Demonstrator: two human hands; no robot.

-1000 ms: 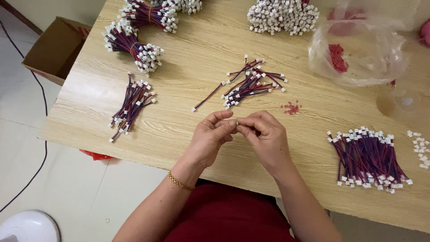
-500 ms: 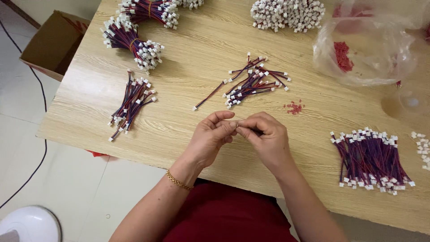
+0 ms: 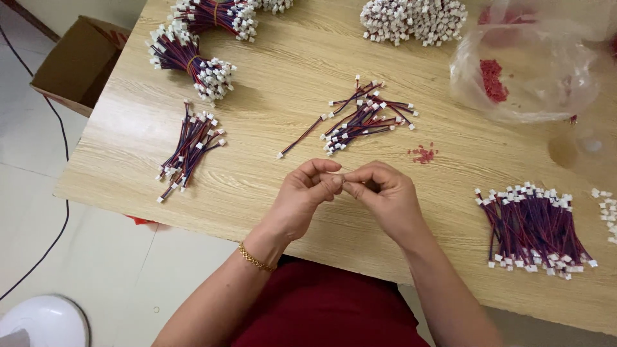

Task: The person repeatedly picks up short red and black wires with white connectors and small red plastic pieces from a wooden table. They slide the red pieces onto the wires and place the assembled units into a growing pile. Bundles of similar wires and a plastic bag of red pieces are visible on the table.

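Both hands meet over the near edge of the worktop [image 3: 270, 212], fingertips pressed together. The left hand [image 3: 307, 196] is curled, thumb and forefinger pinched shut on something very small; the right hand [image 3: 384, 193] is closed the same way from the other side. What sits between them is mostly hidden by the fingers, so its kind and its long axis cannot be told for certain. The pinch line itself runs roughly left to right, parallel to the worktop's near edge.

The landmark here is the loose pile of wires [image 3: 363, 119], short red-and-blue leads with white plugs, lying straight beyond the joined fingertips toward the far side of the worktop. Its leads mostly point along a slant, from lower left to upper right. One single wire [image 3: 301, 136] lies apart on the pile's left, on the same slant, and it is the piece closest to the left hand. The right hand is about as near the pile's main body.

To the pile's right lies a small scatter of red bits [image 3: 423, 154], and farther right and nearer, a fanned bundle of wires [image 3: 533, 228]. To the pile's left rests a slimmer bunch of wires [image 3: 189, 146], well apart from both hands.
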